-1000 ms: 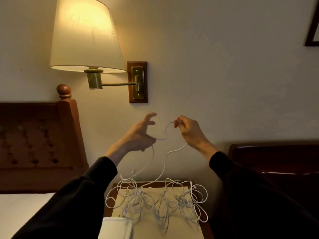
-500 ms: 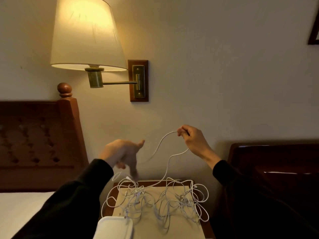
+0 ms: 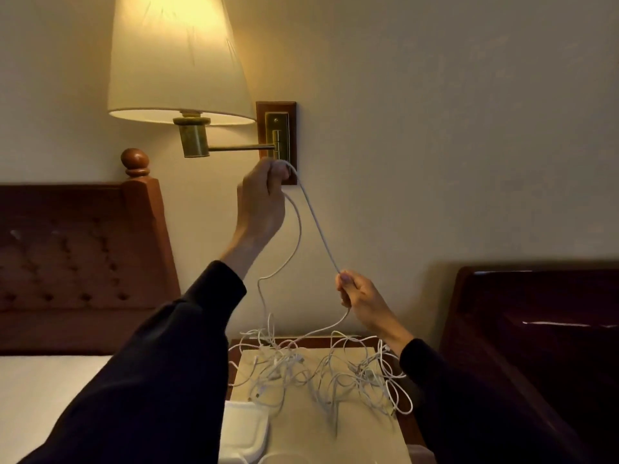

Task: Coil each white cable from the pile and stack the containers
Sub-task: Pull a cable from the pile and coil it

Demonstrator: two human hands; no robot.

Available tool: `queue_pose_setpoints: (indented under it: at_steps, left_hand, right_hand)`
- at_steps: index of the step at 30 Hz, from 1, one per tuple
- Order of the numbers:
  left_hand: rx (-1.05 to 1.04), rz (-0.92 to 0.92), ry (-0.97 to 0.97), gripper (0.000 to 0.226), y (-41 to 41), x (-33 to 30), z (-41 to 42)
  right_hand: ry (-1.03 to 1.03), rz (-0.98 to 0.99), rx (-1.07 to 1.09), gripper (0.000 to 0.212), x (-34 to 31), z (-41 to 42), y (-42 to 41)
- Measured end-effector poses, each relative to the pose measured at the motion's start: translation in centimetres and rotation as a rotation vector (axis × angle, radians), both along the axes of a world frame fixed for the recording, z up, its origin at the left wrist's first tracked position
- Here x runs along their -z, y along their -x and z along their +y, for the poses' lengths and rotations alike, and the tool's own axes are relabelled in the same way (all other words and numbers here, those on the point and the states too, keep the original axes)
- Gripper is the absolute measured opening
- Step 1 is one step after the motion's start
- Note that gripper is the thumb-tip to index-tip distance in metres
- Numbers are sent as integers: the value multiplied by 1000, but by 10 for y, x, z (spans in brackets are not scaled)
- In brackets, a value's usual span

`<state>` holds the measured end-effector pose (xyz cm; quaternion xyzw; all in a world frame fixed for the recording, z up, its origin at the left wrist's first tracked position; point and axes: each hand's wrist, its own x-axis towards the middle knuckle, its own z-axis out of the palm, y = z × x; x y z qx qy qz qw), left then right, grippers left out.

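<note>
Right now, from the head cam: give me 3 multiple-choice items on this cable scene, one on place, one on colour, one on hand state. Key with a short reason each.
1. Where does the cable pile lie?
A. on the nightstand between the two beds
B. on the left bed
C. on the floor

2. What colour is the cable stretched between the hands?
A. black
B. white
C. red

3. What is the left hand doing?
A. resting flat on the nightstand
B. hanging idle, holding nothing
C. raised near the lamp bracket, gripping the cable

Key: 1 A, the tangle sits on the nightstand top. 2 B, the strand is white against the wall. 3 C, its fingers curl round the cable up by the lamp bracket, while the right hand pinches the cable lower down.
</note>
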<state>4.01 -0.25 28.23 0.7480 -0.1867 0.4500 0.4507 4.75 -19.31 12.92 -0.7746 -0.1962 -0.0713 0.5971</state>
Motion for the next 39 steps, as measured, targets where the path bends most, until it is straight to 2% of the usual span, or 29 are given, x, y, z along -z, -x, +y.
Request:
queue_pose_setpoints:
  at_steps: [2,4,5,6,8,9,10,11,12,13,15,16,18,19,20,23,25,26,27,30,32,34,39]
  left_hand:
    - [11,-16,14,30,-3,-11,6]
    - [-38,114,86,26,-8,-4,16]
    - [-69,259,74,24,-12,3,22]
    - [-68,488,-29,22,-13,10,28]
    - [-124,1057,-524,11,-4,30,40]
    - [-243,1193,-730,41,-1,36,46]
    - [-266,1293,-777,73,4,42,47]
    - [-205,1317,-665,98,14,42,42]
    - [-195,1258,-576,112,19,42,39]
    - [-204,1154,-565,117,21,38,33]
    - [-180,924,-537,116,19,31,24]
    - [-68,864,-472,116,20,26,20]
    - [269,929,-227,108,22,19,15]
    - [367,966,-173,102,20,22,19]
    - [338,1002,-209,97,17,25,27]
    - [-185,1101,-557,70,14,30,50]
    - [-418,952,-703,63,13,27,42]
    - [-434,808,-732,63,12,26,29]
    - [-366,690,-721,63,12,25,13]
    - [29,588,-738,44,10,47,-31]
    - [124,585,-553,20,-3,69,-37]
    - [116,516,-262,26,-11,75,-38]
    - [56,209,-6,27,2,23,-44]
  right_hand:
    - [-34,43,24,32,15,5,1]
    - [-77,54,77,31,12,5,-2]
    - [-97,34,124,31,4,3,-3]
    - [-103,-4,174,31,-5,0,-6]
    - [-62,-130,253,32,-24,-6,-12]
    - [-24,-198,284,32,-33,-8,-15]
    - [14,-255,310,31,-41,-9,-19]
    - [46,-296,328,29,-48,-10,-21]
    - [67,-328,340,27,-55,-9,-23]
    - [81,-355,348,26,-63,-7,-24]
    - [98,-388,353,26,-76,-4,-24]
    - [100,-392,363,26,-80,-5,-25]
    - [58,-366,423,26,-87,-12,-28]
    - [22,-342,455,26,-90,-18,-31]
    - [5,-320,476,26,-91,-25,-32]
    - [86,-295,470,27,-88,-39,-31]
    - [141,-291,431,26,-82,-34,-27]
    - [161,-295,404,26,-80,-29,-25]
    - [173,-304,376,26,-78,-22,-23]
    - [193,-334,319,25,-74,-6,-14]
    - [204,-343,302,24,-72,-6,-8]
    - [177,-303,259,25,-69,-10,-5]
    - [-48,-49,41,29,-17,8,-1]
